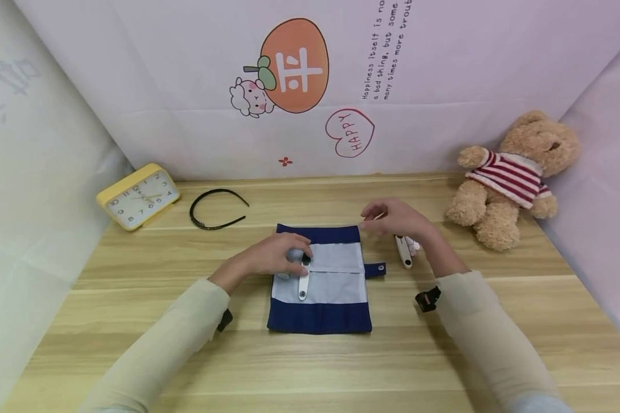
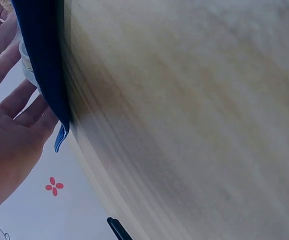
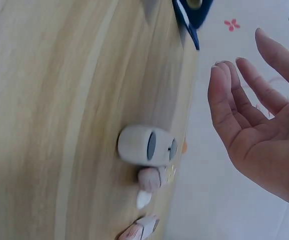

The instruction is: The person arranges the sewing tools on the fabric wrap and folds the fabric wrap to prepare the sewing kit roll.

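Note:
A navy fabric roll-up case lies unfolded, its pale grey inside facing up and a snap strap sticking out on the right. My left hand is over its left part, thumb and forefinger at a slim white tool with a black upper end. This appears to be a light pinch; in the left wrist view the other fingers spread out. A small pale round thing sits beside those fingers. My right hand hovers past the case's upper right corner, fingers loosely bent, holding nothing.
Right of the case lie another white tool and small pale items, partly behind my right wrist. A yellow clock and black headband lie at the back left. A teddy bear sits at the back right.

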`<state>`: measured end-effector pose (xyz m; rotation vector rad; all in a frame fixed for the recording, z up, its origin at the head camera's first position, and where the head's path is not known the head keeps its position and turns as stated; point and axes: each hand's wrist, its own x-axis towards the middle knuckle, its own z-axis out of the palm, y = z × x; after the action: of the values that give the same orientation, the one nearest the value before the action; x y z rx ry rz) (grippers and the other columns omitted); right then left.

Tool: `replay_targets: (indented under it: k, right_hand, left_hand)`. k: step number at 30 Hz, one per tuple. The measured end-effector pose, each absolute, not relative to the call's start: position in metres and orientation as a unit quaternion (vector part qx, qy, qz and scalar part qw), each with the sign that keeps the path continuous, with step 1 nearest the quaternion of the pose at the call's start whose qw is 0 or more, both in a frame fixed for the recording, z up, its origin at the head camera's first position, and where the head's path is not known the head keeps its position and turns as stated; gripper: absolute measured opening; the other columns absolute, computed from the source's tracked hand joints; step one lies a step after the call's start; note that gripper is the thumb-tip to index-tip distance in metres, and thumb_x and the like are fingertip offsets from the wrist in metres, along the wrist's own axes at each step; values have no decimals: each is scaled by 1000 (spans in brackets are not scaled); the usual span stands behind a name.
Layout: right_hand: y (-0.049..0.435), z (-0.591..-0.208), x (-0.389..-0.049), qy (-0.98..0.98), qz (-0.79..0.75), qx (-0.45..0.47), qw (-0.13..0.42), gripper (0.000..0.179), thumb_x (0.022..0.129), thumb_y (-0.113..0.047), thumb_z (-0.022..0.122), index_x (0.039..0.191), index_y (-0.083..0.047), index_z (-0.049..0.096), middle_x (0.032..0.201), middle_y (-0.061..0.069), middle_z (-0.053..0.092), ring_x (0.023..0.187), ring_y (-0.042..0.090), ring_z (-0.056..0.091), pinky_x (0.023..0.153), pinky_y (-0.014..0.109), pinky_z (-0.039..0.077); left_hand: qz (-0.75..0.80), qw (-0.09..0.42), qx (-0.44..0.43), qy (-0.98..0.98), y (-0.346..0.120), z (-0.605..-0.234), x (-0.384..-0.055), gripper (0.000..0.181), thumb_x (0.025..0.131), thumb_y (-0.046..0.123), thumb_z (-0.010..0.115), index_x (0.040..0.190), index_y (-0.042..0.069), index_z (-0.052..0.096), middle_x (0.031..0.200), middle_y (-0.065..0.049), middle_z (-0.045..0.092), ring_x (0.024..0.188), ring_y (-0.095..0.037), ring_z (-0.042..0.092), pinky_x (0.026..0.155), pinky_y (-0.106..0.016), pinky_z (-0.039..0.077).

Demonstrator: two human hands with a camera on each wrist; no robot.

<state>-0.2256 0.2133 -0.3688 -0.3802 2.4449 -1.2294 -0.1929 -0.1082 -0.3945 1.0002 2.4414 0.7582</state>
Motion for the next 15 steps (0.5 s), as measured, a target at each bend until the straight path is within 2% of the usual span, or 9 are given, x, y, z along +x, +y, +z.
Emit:
replay_targets:
  k: [6,15]
  right_hand:
    - [227,-366,-225,869,-446,-122,177,49,96,-27,73,130,5,58,116,19,60,94,37,63,83,49,55]
    - [249,-363,-225,880,-428,-87,187,51,101,-29,66,135,6,53,122,23,56,104,39,65,87,47,56]
  left_hand:
    - [251,201,366,874,-109,-393,-193,36,91,26,79,124,13,72,151,-14,49,142,-35,40,115,-51,32]
    - [221,196,379,877,-109,-392,-190,34,93,26,77,125,16,74,152,-13,47,140,-35,42,113,-52,35]
